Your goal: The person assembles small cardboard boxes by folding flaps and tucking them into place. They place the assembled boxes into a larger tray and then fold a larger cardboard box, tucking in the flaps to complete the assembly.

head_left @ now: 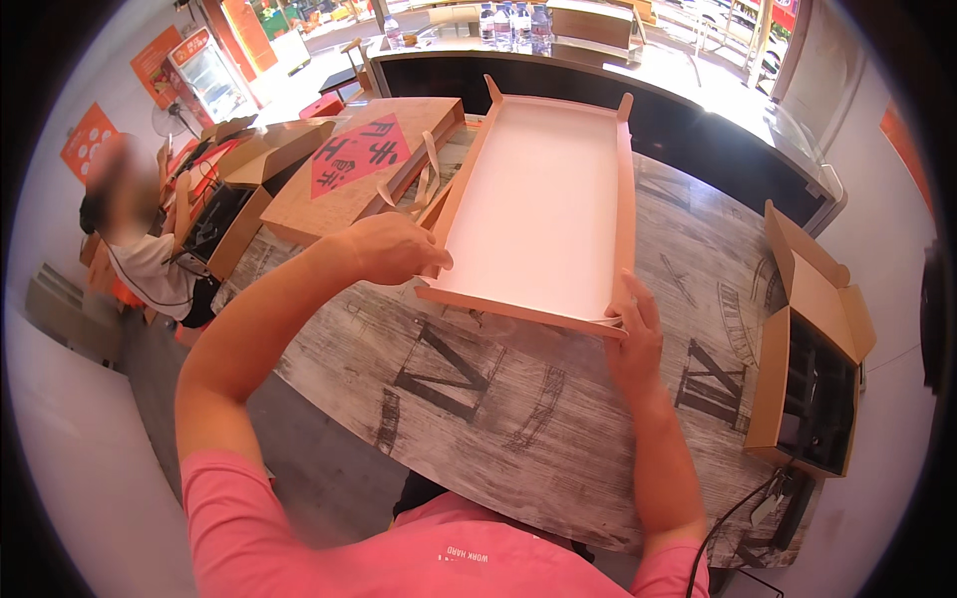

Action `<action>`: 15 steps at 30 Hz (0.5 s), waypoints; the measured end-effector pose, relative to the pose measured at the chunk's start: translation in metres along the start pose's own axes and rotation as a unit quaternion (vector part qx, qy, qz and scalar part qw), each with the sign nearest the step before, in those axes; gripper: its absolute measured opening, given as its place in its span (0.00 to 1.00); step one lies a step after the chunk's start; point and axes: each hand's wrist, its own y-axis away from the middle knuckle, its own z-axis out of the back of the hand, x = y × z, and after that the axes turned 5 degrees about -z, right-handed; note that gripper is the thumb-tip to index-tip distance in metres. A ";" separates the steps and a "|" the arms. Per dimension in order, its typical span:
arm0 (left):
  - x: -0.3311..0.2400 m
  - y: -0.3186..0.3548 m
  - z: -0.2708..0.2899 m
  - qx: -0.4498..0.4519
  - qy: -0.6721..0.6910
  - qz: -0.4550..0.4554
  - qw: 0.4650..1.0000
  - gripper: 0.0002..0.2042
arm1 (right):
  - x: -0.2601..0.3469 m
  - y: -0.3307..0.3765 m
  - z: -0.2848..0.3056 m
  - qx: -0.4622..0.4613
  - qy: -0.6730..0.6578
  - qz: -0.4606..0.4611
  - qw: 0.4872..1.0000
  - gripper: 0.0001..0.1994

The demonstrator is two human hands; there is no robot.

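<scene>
At the far left of the frame a seated person [135,234] sits beside a stack of open cartons [249,174], with a glass-door fridge [204,75] behind. The worktop [498,399] is a grey, weathered wood print with large dark numerals. On it, upper left of centre, lies a flat brown box with a red diamond label [357,159]. The left hand [394,247] has its fingers curled over the left wall of a shallow open tray box [543,204], white inside, at mid-frame. The right hand [633,334] pinches the tray's near right corner. At right stands an open brown carton [812,344]; water bottles [513,25] line a dark counter at the top.
</scene>
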 end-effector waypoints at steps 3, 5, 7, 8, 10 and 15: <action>-0.001 -0.010 0.001 -0.002 0.004 -0.020 1.000 0.09 | -0.001 0.000 0.002 -0.012 -0.027 -0.026 0.999 0.09; 0.006 -0.011 -0.006 -0.021 0.055 -0.035 0.998 0.08 | -0.003 -0.002 0.000 -0.034 -0.022 -0.006 0.999 0.08; 0.011 -0.011 -0.004 -0.012 0.118 -0.022 0.993 0.06 | -0.007 -0.004 0.000 -0.057 -0.008 0.016 0.998 0.07; 0.012 -0.012 -0.003 -0.007 0.151 -0.014 0.988 0.06 | -0.009 -0.004 -0.001 -0.067 -0.001 0.027 0.997 0.07; 0.011 -0.014 0.003 0.022 0.191 0.011 0.981 0.05 | -0.015 -0.003 -0.002 -0.070 -0.007 0.008 0.998 0.07; 0.020 -0.015 -0.007 0.002 0.224 -0.026 0.974 0.04 | -0.029 0.001 -0.004 -0.083 -0.001 -0.040 0.996 0.11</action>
